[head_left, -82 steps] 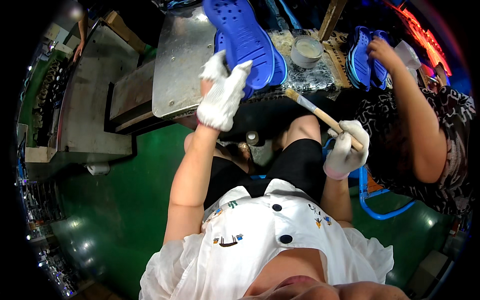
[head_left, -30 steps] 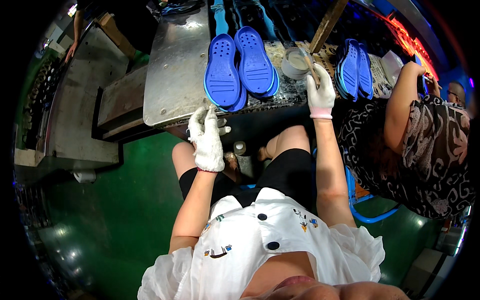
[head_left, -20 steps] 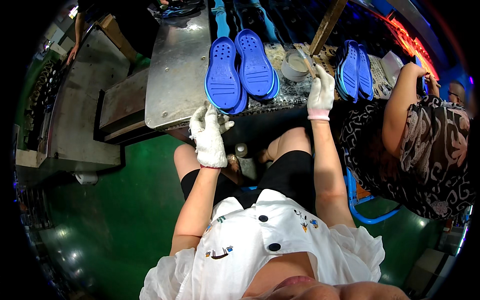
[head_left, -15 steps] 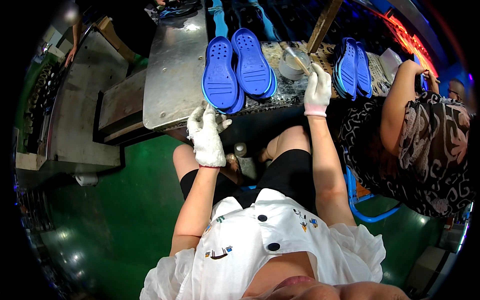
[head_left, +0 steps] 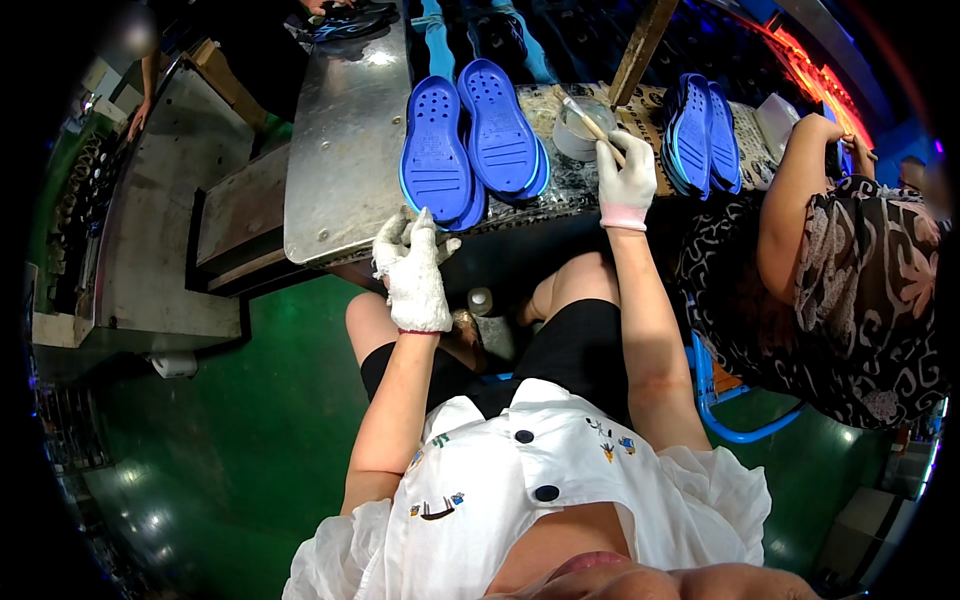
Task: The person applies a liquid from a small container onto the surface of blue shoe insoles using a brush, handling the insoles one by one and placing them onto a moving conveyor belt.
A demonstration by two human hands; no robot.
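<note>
My right hand [head_left: 627,178], in a white glove, pinches the wooden handle of a brush [head_left: 592,124]. The bristles point away and left, over a clear round container [head_left: 574,137] on the bench. In front of me lie two side-by-side stacks of blue shoe soles, a left stack [head_left: 437,150] and a right stack [head_left: 500,130], with holes at the far ends and grooves at the near ends. My left hand [head_left: 412,270], also gloved, is by the near end of the left stack with its fingers apart; whether a fingertip touches the soles I cannot tell.
A metal plate [head_left: 335,160] covers the bench's left part. More blue soles [head_left: 700,135] stand to the right, past a wooden post [head_left: 642,52]. A person in a patterned top [head_left: 860,270] sits close on my right. Dark footwear [head_left: 350,22] lies at the far left.
My right hand has shifted slightly left, and the brush has come up from the container, its bristles now showing above the rim. My left hand has barely moved.
</note>
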